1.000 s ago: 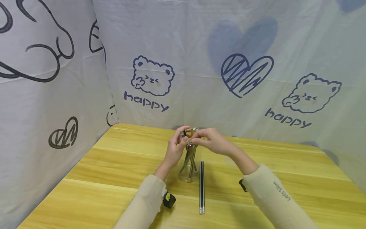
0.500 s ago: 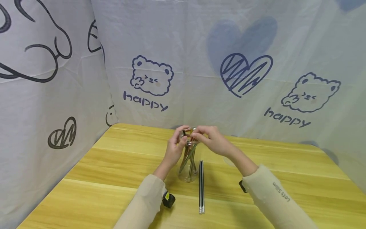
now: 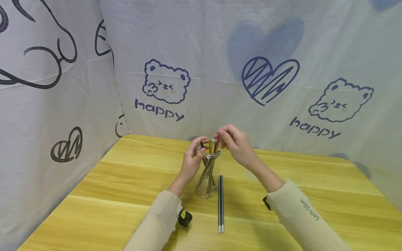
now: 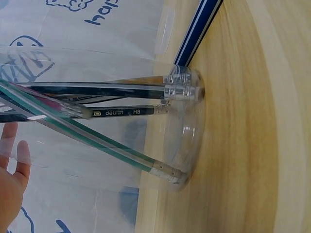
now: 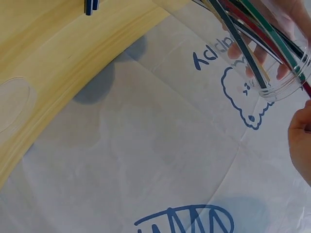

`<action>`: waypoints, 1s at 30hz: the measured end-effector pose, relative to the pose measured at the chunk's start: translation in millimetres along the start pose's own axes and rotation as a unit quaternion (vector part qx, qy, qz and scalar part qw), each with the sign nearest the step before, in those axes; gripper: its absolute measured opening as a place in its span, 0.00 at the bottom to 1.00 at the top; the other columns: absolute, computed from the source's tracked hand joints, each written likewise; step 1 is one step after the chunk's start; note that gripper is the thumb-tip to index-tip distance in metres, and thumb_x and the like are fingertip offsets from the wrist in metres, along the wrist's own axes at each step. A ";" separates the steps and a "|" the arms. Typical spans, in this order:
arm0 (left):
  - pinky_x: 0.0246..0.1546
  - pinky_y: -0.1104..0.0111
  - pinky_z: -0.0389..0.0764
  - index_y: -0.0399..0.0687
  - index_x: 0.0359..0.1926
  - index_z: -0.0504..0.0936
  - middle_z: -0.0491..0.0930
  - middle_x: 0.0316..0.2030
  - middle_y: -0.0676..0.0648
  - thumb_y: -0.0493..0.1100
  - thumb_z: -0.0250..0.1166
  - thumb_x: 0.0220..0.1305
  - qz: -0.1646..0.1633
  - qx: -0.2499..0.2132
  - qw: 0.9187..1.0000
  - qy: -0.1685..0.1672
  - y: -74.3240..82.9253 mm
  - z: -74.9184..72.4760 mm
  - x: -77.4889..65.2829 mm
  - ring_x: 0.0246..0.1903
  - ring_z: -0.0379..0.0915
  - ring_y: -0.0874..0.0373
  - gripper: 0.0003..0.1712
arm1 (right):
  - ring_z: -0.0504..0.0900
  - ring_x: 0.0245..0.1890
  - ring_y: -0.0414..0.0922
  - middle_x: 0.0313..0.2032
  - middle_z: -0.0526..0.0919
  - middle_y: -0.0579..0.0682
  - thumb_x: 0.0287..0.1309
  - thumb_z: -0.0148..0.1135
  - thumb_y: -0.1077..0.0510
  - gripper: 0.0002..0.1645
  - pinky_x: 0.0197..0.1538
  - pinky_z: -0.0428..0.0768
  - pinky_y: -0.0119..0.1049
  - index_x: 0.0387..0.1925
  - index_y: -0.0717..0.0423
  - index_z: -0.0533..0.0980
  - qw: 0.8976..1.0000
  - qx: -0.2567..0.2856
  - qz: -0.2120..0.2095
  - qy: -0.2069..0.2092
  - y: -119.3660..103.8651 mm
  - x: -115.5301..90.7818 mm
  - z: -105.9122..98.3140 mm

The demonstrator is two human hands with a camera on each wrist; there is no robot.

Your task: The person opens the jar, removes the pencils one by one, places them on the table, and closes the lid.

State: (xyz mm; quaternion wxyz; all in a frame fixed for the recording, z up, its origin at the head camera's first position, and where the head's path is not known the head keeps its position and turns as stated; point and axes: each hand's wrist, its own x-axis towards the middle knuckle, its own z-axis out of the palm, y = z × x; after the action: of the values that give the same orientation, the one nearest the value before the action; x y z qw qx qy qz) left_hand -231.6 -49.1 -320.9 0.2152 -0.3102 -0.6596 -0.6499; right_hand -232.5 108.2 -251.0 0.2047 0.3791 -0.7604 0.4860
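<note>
A clear jar [image 3: 205, 196] stands upright on the table, holding several pencils. My left hand [image 3: 190, 158] grips it near the mouth, thumb at the front. My right hand [image 3: 240, 144], above the rim's right side, pinches the upper end of a red pencil [image 3: 216, 144]. That red pencil leans right; in the left wrist view its lower end [image 4: 80, 111] hangs off the jar's bottom. Also there, a green pencil [image 4: 104, 142] and dark pencils [image 4: 124, 91] rest with their eraser ends down. Two dark striped pencils [image 3: 221, 205] lie side by side in front of the jar.
A thin clear disc [image 5: 17, 104] lies flat on the wooden table [image 3: 125, 181], right of the jar. A white printed cloth [image 3: 213, 104] hangs directly behind the table's back edge. Black wrist cameras [image 3: 184, 218] sit at both cuffs.
My right hand has risen from the jar's mouth and shifted slightly right, drawing the red pencil partly up. My left hand keeps its hold on the jar.
</note>
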 end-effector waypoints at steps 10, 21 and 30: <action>0.37 0.66 0.73 0.27 0.52 0.63 0.69 0.48 0.28 0.69 0.46 0.58 0.004 -0.008 1.000 -0.001 -2.9 0.3 0.2 0.43 0.68 0.35 0.46 | 0.74 0.15 0.43 0.29 0.75 0.71 0.67 0.33 0.66 0.10 0.17 0.73 0.33 0.38 0.70 0.61 0.991 0.133 0.015 0.025 -2.0 -1.6 0.1; 0.36 0.71 0.73 0.31 0.53 0.65 0.71 0.47 0.30 0.66 0.48 0.60 0.019 -0.019 1.000 0.003 -21.4 -0.8 1.1 0.42 0.70 0.38 0.41 | 0.75 0.15 0.43 0.28 0.75 0.69 0.66 0.35 0.66 0.04 0.18 0.74 0.31 0.34 0.60 0.57 0.985 0.160 0.020 0.069 -2.1 -2.6 -1.5; 0.37 0.70 0.72 0.25 0.53 0.62 0.69 0.46 0.26 0.66 0.47 0.60 0.018 -0.012 1.000 0.003 -4.5 -0.2 0.1 0.42 0.68 0.32 0.44 | 0.75 0.19 0.43 0.32 0.75 0.60 0.60 0.40 0.75 0.04 0.23 0.75 0.30 0.36 0.68 0.59 0.990 0.119 0.004 0.073 -2.0 -3.7 -1.9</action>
State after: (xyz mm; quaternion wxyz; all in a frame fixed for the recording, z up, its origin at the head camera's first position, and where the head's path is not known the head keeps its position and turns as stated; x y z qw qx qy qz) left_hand -234.8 -49.1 -324.1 0.2252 -0.3231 -0.6452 -0.6547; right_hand -228.8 110.8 -251.5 0.2109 0.3617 -0.6815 0.6003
